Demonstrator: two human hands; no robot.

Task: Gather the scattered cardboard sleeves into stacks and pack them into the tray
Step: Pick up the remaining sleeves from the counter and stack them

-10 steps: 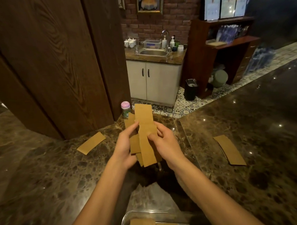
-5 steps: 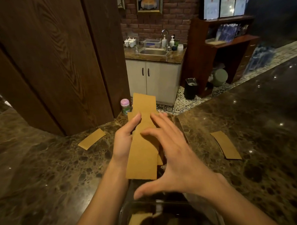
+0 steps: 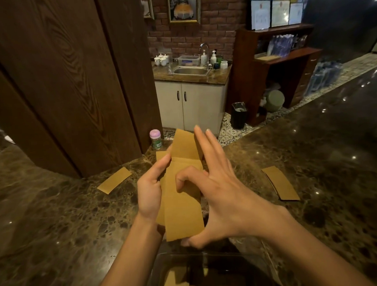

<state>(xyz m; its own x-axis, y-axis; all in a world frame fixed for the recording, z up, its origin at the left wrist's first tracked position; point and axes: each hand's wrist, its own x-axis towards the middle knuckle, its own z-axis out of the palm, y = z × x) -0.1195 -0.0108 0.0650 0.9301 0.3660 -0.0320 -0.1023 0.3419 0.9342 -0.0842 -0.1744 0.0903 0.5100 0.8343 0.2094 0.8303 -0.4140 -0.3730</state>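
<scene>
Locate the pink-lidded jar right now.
Head view, left of centre: the pink-lidded jar stands on the marble counter by the foot of the wooden panel, just beyond the sleeve stack in the left hand.

On my feed, the right hand (image 3: 224, 197), clasped round the stack of sleeves (image 3: 182, 201) a second ago, has sprung wide: thumb now at the stack's lower edge, forefinger bent onto its face.
</scene>
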